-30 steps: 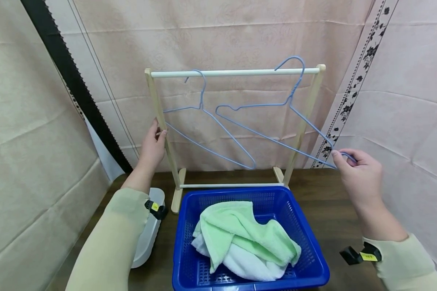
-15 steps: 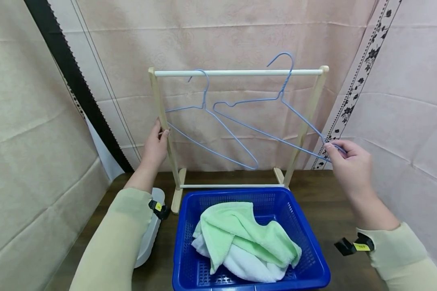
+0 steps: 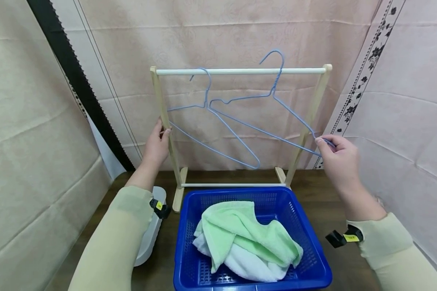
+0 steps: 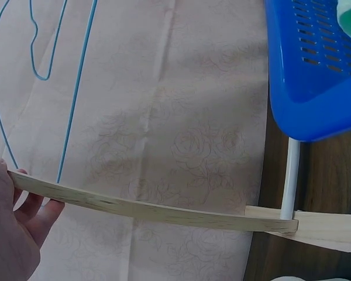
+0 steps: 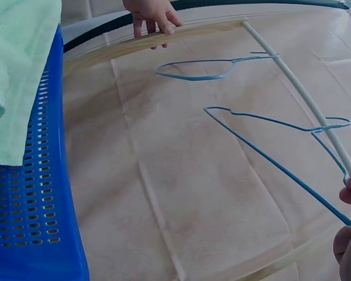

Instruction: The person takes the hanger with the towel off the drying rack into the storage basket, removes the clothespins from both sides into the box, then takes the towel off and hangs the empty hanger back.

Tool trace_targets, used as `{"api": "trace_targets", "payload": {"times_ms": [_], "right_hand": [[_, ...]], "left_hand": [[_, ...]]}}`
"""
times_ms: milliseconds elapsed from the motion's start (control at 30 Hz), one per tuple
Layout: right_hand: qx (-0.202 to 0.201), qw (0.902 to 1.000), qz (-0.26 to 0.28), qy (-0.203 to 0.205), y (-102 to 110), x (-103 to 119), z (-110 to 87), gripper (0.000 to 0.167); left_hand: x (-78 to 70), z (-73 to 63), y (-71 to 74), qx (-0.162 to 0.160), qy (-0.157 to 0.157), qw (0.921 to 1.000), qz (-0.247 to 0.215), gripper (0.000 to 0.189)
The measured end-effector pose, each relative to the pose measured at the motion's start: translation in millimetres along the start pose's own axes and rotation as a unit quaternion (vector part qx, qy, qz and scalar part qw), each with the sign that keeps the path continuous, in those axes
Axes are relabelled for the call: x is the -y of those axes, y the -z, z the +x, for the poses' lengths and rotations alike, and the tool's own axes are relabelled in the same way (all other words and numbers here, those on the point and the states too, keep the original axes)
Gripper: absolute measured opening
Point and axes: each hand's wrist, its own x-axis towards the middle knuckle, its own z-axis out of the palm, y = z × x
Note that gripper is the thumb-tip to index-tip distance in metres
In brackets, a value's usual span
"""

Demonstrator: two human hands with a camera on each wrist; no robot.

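Observation:
My right hand (image 3: pixel 340 161) pinches the right corner of a blue wire hanger (image 3: pixel 264 132). This hanger's hook rises above the white top rod (image 3: pixel 240 72) of a small wooden rack and overlaps the rod in the head view. A second blue hanger (image 3: pixel 236 136) hangs by its hook from the rod's left part. My left hand (image 3: pixel 156 143) grips the rack's left wooden post (image 3: pixel 162 101) around mid-height. In the left wrist view, thumb and fingers lie on either side of the post (image 4: pixel 134 209). The right wrist view shows the pinched hanger (image 5: pixel 281 165) running into the fingers at the edge.
A blue perforated basket (image 3: pixel 313 246) stands before the rack. Inside it lie a green towel (image 3: pixel 233 226) and a white towel (image 3: pixel 251 266). Left of the basket is a white container (image 3: pixel 149 238), partly behind the left sleeve. Pale patterned cloth (image 3: pixel 240 36) hangs behind.
My right hand has moved left and slightly up with its hanger, whose hook now sits farther left and higher over the rod. The left hand keeps its hold on the post.

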Motion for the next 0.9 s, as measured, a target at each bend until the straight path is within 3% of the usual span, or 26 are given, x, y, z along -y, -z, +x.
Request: {"api": "trace_targets", "payload": {"times_ms": [500, 900], "right_hand": [[0.023, 0.9997, -0.006, 0.003, -10, -10, 4.2, 0.022], [0.049, 0.9976, -0.045, 0.021, -13, -14, -0.1, 0.022]], "left_hand": [[-2.9, 0.4, -1.3, -0.005, -0.015, 0.9999, 0.001, 0.056], [-4.1, -2.6, -1.0, -0.003, -0.001, 1.0000, -0.007, 0.056]]}}
